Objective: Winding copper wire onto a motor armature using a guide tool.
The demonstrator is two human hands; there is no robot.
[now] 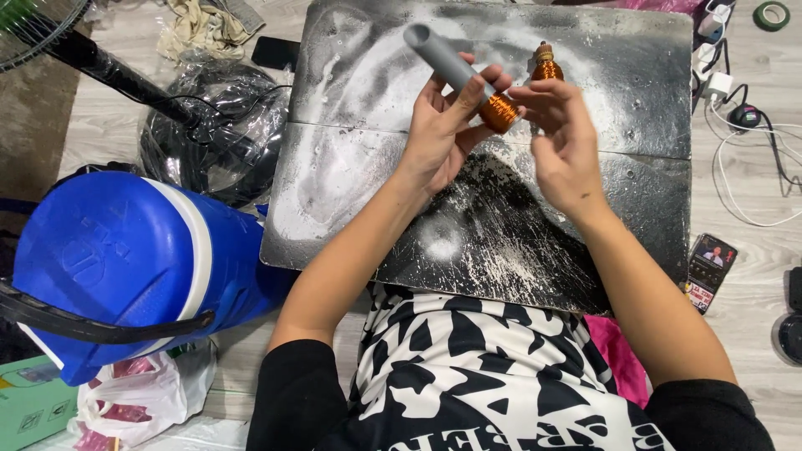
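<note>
My left hand (441, 125) grips a grey plastic tube (443, 60) that slants up to the left. Copper wire (499, 111) is wound in a coil around the tube's lower end. My right hand (561, 138) touches that coil with its fingertips, thumb and forefinger pinched at the wire. Just beyond my right hand a spool of copper wire (546, 65) stands upright on the black board (601, 175). Both hands hover above the board, which is scuffed with white marks.
A blue water cooler (125, 267) with a black handle lies at the left. A black fan base in plastic wrap (213, 125) sits behind it. A phone (710, 271) lies at the right, with chargers and cables (735, 108) and a green tape roll (771, 14) beyond.
</note>
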